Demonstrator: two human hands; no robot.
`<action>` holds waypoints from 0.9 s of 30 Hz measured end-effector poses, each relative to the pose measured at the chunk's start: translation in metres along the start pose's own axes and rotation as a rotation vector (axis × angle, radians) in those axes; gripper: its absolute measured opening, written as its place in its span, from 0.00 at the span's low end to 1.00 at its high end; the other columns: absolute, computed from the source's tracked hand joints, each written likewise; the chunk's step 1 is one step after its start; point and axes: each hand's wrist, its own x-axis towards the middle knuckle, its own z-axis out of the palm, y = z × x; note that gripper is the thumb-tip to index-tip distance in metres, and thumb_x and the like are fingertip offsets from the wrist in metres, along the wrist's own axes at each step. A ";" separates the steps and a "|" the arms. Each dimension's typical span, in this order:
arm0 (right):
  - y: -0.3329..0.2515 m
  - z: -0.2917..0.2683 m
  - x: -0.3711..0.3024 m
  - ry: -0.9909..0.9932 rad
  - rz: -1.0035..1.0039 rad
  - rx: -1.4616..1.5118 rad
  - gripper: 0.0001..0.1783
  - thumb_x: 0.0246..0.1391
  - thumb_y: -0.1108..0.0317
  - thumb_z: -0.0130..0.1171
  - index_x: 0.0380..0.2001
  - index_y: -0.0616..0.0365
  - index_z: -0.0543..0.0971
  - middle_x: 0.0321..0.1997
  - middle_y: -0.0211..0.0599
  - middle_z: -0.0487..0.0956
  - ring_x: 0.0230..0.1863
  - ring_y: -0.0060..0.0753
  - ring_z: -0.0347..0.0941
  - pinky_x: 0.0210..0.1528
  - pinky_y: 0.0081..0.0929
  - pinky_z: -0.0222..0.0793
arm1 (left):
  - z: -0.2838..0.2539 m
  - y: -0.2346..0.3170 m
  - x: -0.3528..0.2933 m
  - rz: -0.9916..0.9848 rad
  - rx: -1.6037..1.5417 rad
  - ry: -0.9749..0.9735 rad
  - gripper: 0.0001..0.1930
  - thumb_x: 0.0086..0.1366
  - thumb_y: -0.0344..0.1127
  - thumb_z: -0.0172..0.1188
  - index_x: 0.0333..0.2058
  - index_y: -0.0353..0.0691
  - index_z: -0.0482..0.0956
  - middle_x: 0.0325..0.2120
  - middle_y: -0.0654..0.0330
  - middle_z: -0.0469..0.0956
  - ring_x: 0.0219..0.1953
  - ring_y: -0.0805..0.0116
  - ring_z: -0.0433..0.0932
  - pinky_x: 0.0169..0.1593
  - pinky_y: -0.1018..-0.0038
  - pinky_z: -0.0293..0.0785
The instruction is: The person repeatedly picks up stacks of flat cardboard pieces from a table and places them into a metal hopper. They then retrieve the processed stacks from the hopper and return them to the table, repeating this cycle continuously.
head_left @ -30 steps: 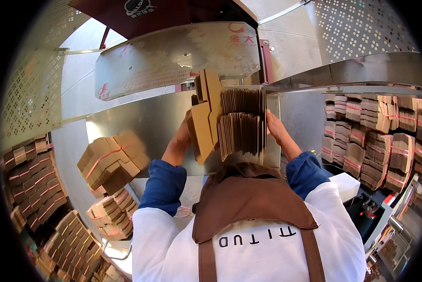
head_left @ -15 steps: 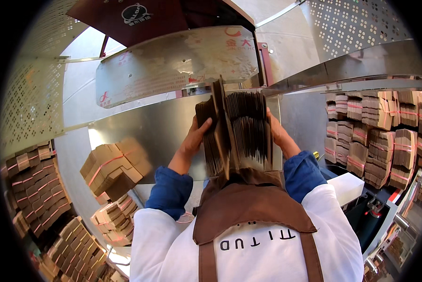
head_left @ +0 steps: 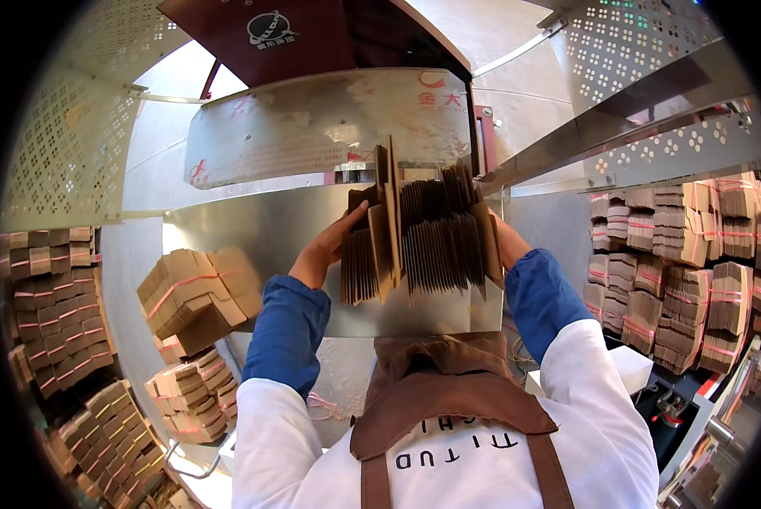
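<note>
I hold a thick stack of flat brown cardboard blanks [head_left: 423, 233] on edge between both hands, in front of a shiny metal machine hopper [head_left: 329, 127]. My left hand [head_left: 325, 250] presses the stack's left side, fingers around a few taller blanks that stick up. My right hand [head_left: 506, 242] clamps the right end and is mostly hidden behind the blanks. The stack fans slightly at the top. Blue sleeves and a brown apron fill the lower middle.
Bundles of cardboard blanks tied with pink bands lie at left [head_left: 198, 293] and lower left [head_left: 58, 322]. More banded bundles are piled at right [head_left: 694, 263]. A perforated metal guard [head_left: 66, 144] curves at upper left; a metal rail [head_left: 618, 119] runs at upper right.
The stack has risen and moved forward toward the hopper, and both hands have followed it up. The blanks have fanned out wider at the top.
</note>
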 end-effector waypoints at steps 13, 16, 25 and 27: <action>0.046 -0.007 0.014 0.181 -0.775 -1.190 0.36 0.65 0.47 0.43 0.65 0.64 0.59 0.63 0.47 0.67 0.64 0.40 0.62 0.66 0.34 0.56 | 0.032 -0.031 -0.075 0.525 0.098 0.171 0.45 0.58 0.31 0.65 0.68 0.40 0.46 0.60 0.53 0.64 0.62 0.61 0.64 0.64 0.65 0.59; 0.045 -0.009 0.014 0.202 -0.847 -1.253 0.37 0.64 0.46 0.44 0.65 0.65 0.58 0.65 0.49 0.65 0.66 0.41 0.60 0.67 0.34 0.53 | 0.022 -0.033 -0.090 0.662 0.220 0.129 0.50 0.53 0.32 0.69 0.68 0.38 0.44 0.61 0.54 0.62 0.62 0.61 0.63 0.65 0.65 0.57; 0.026 -0.008 -0.021 0.123 -0.449 -0.976 0.48 0.62 0.32 0.31 0.70 0.62 0.48 0.71 0.49 0.56 0.73 0.41 0.48 0.71 0.33 0.44 | -0.017 -0.075 -0.056 0.900 0.764 0.193 0.67 0.43 0.64 0.72 0.69 0.36 0.37 0.70 0.46 0.41 0.72 0.55 0.41 0.70 0.61 0.45; 0.023 0.001 -0.025 0.140 -0.388 -0.900 0.48 0.62 0.31 0.30 0.70 0.60 0.49 0.70 0.48 0.58 0.72 0.39 0.50 0.70 0.32 0.45 | -0.008 -0.076 -0.072 0.777 0.582 0.130 0.66 0.46 0.68 0.68 0.69 0.36 0.36 0.70 0.47 0.40 0.72 0.55 0.41 0.70 0.62 0.46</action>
